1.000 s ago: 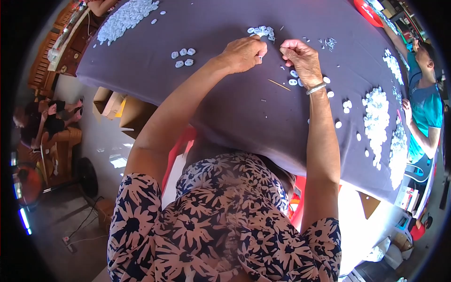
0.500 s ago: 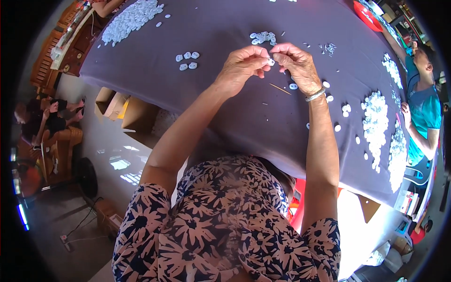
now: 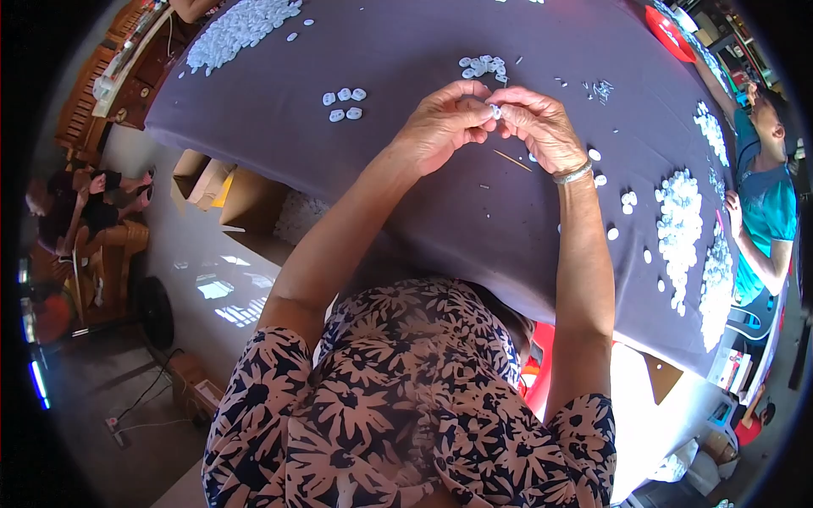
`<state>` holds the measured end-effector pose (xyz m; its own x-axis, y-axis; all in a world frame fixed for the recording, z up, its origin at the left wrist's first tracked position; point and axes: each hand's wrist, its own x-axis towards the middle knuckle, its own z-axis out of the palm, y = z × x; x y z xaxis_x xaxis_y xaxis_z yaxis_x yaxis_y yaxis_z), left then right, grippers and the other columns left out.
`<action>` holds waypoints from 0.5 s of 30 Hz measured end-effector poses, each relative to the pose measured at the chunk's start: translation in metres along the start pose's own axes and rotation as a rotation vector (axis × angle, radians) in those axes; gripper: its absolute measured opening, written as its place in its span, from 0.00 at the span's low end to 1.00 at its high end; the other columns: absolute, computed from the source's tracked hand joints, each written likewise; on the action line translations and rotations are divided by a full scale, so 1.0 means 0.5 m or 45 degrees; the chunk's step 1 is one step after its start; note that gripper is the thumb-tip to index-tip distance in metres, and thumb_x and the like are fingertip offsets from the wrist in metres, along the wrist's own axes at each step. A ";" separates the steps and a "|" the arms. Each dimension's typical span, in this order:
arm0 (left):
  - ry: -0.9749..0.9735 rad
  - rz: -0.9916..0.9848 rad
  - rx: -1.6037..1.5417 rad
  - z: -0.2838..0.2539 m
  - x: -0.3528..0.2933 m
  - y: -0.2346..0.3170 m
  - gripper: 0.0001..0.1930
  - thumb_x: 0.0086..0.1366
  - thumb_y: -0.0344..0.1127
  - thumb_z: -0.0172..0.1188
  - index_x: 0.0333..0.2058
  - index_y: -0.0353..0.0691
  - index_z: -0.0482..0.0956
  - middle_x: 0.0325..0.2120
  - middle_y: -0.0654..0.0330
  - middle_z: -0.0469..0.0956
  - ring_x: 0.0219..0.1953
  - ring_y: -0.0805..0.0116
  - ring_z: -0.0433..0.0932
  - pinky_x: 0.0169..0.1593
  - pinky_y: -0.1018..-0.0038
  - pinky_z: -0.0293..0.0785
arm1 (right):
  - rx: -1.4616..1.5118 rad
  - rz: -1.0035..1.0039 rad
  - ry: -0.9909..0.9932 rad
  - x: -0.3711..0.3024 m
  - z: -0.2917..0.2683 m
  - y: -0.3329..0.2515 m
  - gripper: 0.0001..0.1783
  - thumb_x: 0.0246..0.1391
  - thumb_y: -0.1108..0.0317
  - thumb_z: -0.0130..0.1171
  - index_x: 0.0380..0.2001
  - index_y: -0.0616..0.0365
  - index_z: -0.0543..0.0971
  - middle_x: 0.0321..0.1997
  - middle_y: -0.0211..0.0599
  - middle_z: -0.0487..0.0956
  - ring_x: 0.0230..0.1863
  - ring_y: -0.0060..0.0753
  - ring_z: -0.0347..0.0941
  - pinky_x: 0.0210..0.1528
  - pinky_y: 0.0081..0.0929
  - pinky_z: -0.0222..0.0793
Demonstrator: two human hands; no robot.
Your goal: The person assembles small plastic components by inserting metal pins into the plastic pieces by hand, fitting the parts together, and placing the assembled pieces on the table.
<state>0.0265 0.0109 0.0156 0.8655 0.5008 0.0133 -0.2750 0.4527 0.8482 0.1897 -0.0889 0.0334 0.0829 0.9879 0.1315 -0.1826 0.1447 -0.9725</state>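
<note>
Over the dark cloth-covered table, my left hand (image 3: 447, 124) pinches a small white plastic piece (image 3: 495, 111) between thumb and fingertips. Closed in from the other side, my right hand (image 3: 544, 129) has its thumb and fingers on the same piece, so most of it is hidden. Just beyond my fingers lies a small cluster of similar white pieces (image 3: 483, 66). A thin wooden stick (image 3: 513, 161) rests on the cloth below my hands. To the left, several white oval pieces (image 3: 345, 95) sit in two short rows.
Small metal pins (image 3: 602, 90) are scattered at the right. Large heaps of white pieces lie at the far left (image 3: 241, 38) and along the right side (image 3: 680, 220). A co-worker in teal (image 3: 766, 212) reaches toward a red basin (image 3: 669, 34). Cardboard boxes (image 3: 254, 199) stand under the table's left edge.
My right fingers have closed in on the white piece, and the hands are closer together. The whole view has shifted slightly.
</note>
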 end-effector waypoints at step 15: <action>-0.030 -0.095 -0.151 0.002 -0.012 0.008 0.10 0.61 0.31 0.60 0.41 0.41 0.73 0.30 0.64 0.76 0.32 0.76 0.75 0.38 0.78 0.71 | -0.034 -0.019 -0.042 0.000 0.015 0.002 0.08 0.55 0.69 0.59 0.39 0.58 0.79 0.35 0.28 0.78 0.35 0.19 0.73 0.34 0.17 0.68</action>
<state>0.0206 0.0091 0.0194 0.8944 0.4459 -0.0339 -0.2560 0.5729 0.7786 0.1823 -0.0883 0.0338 0.0528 0.9870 0.1518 -0.1554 0.1582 -0.9751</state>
